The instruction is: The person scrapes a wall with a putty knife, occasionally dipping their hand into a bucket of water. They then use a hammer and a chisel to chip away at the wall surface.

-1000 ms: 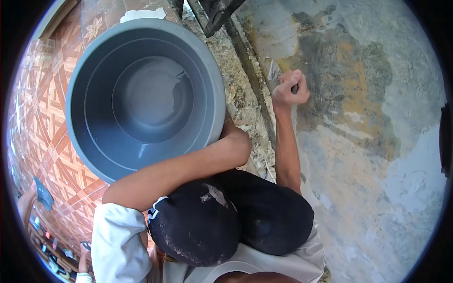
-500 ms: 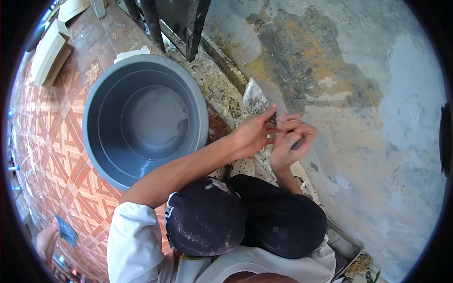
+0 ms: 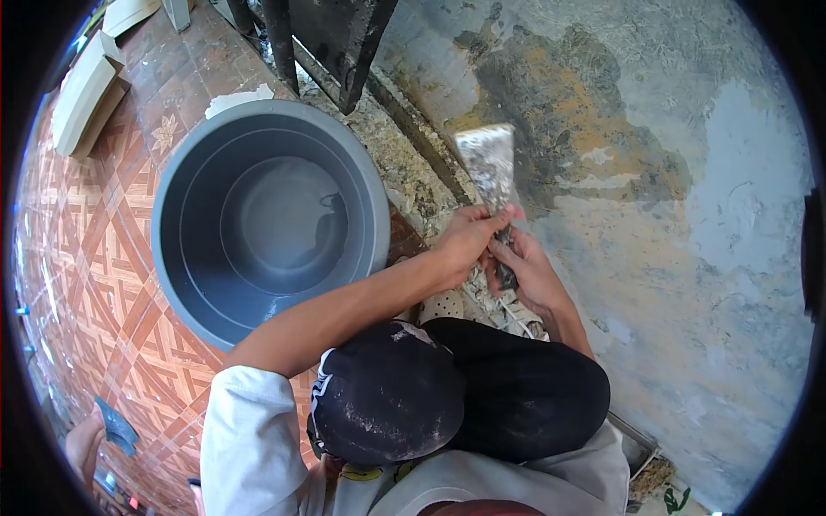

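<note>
A putty knife (image 3: 490,162) points away from me, its wide metal blade smeared with whitish material. My left hand (image 3: 471,234) is closed, pinching it where the blade meets the handle. Around the dark handle (image 3: 505,273) curl the fingers of my right hand (image 3: 535,271), just below the left. To the left of my forearm stands a big round grey tub (image 3: 372,198) with some cloudy water in its bottom. The grey wall (image 3: 628,258), with a patchy yellow and dark area, rises right beside the hands.
Dark metal legs (image 3: 353,64) stand beyond the tub. Crumbly debris (image 3: 404,172) lies along the wall's foot. Pale board-like pieces (image 3: 86,95) rest on the patterned tile floor (image 3: 103,258). Another person's foot (image 3: 84,443) shows at the lower left.
The putty knife has turned so its blade faces up more broadly and points straighter away. My right hand has shifted from above the handle to around it; the left remains at the blade's base.
</note>
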Demonstrator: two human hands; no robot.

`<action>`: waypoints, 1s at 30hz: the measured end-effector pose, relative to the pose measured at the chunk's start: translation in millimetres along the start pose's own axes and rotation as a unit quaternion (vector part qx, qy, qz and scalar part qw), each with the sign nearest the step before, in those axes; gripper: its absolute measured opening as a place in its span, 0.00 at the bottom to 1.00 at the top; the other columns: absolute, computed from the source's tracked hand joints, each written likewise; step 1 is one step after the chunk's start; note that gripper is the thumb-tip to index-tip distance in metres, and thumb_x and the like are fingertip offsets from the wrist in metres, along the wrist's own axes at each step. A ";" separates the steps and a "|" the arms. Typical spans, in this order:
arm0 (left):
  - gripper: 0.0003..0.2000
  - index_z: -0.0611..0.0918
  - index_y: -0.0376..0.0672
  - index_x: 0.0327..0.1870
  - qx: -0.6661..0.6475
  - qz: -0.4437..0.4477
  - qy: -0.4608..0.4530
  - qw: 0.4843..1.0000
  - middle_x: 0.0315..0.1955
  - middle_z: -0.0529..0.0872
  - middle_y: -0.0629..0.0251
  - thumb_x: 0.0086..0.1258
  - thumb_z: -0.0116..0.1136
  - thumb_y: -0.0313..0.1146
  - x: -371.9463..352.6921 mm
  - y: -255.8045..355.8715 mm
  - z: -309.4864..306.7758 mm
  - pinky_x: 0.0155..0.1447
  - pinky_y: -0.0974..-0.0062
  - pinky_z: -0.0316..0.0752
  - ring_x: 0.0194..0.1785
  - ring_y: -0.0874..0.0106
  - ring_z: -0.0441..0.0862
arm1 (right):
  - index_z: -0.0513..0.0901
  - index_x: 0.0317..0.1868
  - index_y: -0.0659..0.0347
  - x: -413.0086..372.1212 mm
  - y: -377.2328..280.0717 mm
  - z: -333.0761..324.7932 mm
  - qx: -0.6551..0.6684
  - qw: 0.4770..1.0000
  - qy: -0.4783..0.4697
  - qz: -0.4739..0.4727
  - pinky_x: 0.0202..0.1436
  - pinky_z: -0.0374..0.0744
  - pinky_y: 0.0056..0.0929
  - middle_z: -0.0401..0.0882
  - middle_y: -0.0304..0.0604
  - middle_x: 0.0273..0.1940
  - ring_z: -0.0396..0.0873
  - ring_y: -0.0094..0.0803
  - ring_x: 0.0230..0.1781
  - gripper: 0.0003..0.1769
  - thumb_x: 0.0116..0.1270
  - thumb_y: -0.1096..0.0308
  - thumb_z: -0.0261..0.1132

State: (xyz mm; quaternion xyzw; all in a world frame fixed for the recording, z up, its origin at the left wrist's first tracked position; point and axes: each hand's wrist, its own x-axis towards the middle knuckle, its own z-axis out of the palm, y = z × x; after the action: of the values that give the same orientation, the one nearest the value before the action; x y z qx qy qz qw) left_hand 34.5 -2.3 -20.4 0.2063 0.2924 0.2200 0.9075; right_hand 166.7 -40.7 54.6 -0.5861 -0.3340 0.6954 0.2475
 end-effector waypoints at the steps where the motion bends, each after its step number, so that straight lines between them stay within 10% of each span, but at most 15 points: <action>1: 0.17 0.81 0.39 0.48 0.019 0.045 0.061 0.997 0.42 0.82 0.67 0.75 0.52 0.46 3.9 -2.0 2.9 0.39 0.75 0.74 0.36 0.76 0.80 | 0.73 0.42 0.67 9.5 0.7 -4.4 -0.143 0.987 0.059 -0.038 0.30 0.74 0.33 0.74 0.43 0.26 0.77 0.34 0.26 0.13 0.75 0.63 0.55; 2: 0.17 0.80 0.41 0.51 0.028 0.053 0.230 0.971 0.41 0.81 0.65 0.74 0.52 0.45 6.2 -7.9 10.9 0.42 0.75 0.70 0.40 0.74 0.77 | 0.73 0.40 0.69 24.8 5.8 -12.6 -0.285 0.949 0.114 -0.076 0.31 0.74 0.37 0.75 0.50 0.25 0.77 0.41 0.25 0.14 0.75 0.63 0.54; 5: 0.16 0.79 0.42 0.49 0.012 -0.035 0.297 0.954 0.42 0.80 0.64 0.72 0.54 0.44 -8.8 -0.1 15.1 0.48 0.73 0.68 0.43 0.72 0.75 | 0.71 0.38 0.71 73.0 26.4 -32.9 -0.440 0.865 0.208 -0.126 0.32 0.72 0.46 0.74 0.62 0.25 0.75 0.56 0.27 0.17 0.75 0.61 0.52; 12: 0.10 0.78 0.38 0.43 0.146 0.034 0.169 0.974 0.36 0.80 0.63 0.68 0.54 0.35 -4.9 -4.7 5.9 0.46 0.74 0.70 0.41 0.75 0.75 | 0.70 0.37 0.72 162.0 115.5 -57.7 -0.506 0.818 0.249 -0.113 0.35 0.70 0.52 0.75 0.67 0.28 0.74 0.64 0.32 0.20 0.75 0.59 0.50; 14: 0.08 0.77 0.38 0.42 0.157 0.061 0.183 0.969 0.34 0.80 0.63 0.68 0.54 0.33 1.0 -6.1 0.8 0.45 0.75 0.71 0.40 0.75 0.76 | 0.69 0.37 0.72 200.6 194.8 -112.1 -0.375 0.890 0.226 -0.126 0.35 0.71 0.53 0.75 0.69 0.29 0.75 0.65 0.32 0.20 0.75 0.59 0.50; 30: 0.07 0.77 0.37 0.40 0.224 0.059 0.125 0.965 0.28 0.82 0.65 0.70 0.51 0.31 -10.7 12.7 -3.8 0.43 0.76 0.71 0.35 0.78 0.77 | 0.72 0.40 0.72 222.2 136.4 -25.2 -0.388 0.855 0.332 -0.086 0.37 0.72 0.56 0.78 0.68 0.30 0.76 0.67 0.36 0.19 0.75 0.60 0.49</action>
State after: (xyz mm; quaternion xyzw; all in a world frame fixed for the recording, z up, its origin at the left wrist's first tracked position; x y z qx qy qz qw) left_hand 20.7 3.5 -12.1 0.3920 0.4327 0.2256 0.7798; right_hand 155.5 37.9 -195.0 -0.7997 -0.5237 0.2492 0.1550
